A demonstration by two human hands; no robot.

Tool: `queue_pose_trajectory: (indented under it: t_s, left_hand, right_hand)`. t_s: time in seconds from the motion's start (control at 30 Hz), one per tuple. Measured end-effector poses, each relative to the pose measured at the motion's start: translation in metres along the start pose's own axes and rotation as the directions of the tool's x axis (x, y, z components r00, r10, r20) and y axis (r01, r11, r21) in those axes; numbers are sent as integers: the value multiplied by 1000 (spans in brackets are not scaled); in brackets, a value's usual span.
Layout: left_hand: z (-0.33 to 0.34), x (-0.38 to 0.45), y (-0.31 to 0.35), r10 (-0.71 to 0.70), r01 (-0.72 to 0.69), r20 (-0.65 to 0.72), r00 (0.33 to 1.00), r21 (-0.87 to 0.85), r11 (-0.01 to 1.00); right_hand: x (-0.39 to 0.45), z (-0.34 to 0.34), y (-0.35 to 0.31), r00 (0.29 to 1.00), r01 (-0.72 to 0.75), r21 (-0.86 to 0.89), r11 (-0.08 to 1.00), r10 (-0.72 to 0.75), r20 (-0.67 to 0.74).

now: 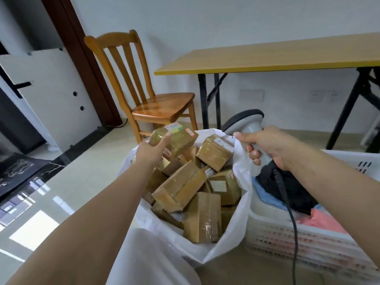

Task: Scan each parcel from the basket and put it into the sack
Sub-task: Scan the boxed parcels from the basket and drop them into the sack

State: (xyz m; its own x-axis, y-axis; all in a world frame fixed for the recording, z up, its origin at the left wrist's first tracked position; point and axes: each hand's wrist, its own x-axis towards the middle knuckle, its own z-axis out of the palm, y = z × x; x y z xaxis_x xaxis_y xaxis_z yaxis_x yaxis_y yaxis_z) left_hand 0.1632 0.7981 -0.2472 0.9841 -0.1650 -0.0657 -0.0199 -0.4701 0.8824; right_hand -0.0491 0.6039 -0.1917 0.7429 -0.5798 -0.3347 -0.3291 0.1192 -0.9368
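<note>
My left hand (151, 150) grips a small brown taped parcel (177, 138) with a white label, held over the far side of the open white sack (240, 204). Several brown cardboard parcels (185, 188) lie piled inside the sack. My right hand (269, 147) grips the handle of a grey barcode scanner (244, 122), its head level with the sack's right rim; the thumb and forefinger also pinch that rim. The scanner's black cable (287, 202) hangs down over the white plastic basket (292, 237) at the right, which holds soft parcels in black, blue and pink.
A wooden chair (152, 101) stands behind the sack. A yellow folding table (267, 56) with black legs stands at the back right against the wall. A white board (51, 93) leans at the left, with a dark mat (18, 171) on the tiled floor.
</note>
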Motion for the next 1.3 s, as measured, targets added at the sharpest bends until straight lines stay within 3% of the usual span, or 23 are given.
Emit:
queue_pose_trajectory:
  t_s: [0.17, 0.4, 0.57, 0.77, 0.93, 1.17, 1.3]
  left_hand:
    - [17, 13, -9, 23, -26, 17, 1000, 207, 978]
    - [51, 8, 5, 138, -137, -1, 990, 124, 983]
    - [121, -18, 25, 222, -239, 178, 959, 78, 968]
    - [228, -74, 46, 283, -334, 432, 857, 47, 941]
    - [311, -113, 46, 270, -385, 623, 734, 54, 921]
    - [425, -154, 33, 227, -460, 761, 608, 105, 882]
    - [483, -172, 24, 166, -448, 821, 546, 119, 886]
  right_hand:
    - [17, -14, 11, 999, -33, 15, 999, 34, -33]
    - [33, -48, 35, 995, -84, 107, 991, 90, -48]
    - [31, -90, 59, 988, -86, 202, 976, 109, -105]
    - [15, -172, 107, 952, -149, 278, 949, 214, -220]
    - [0, -243, 156, 867, -216, 367, 905, 350, -354]
    - [3, -324, 225, 716, -187, 531, 827, 485, -502]
    - [22, -356, 256, 677, -207, 594, 777, 552, -487]
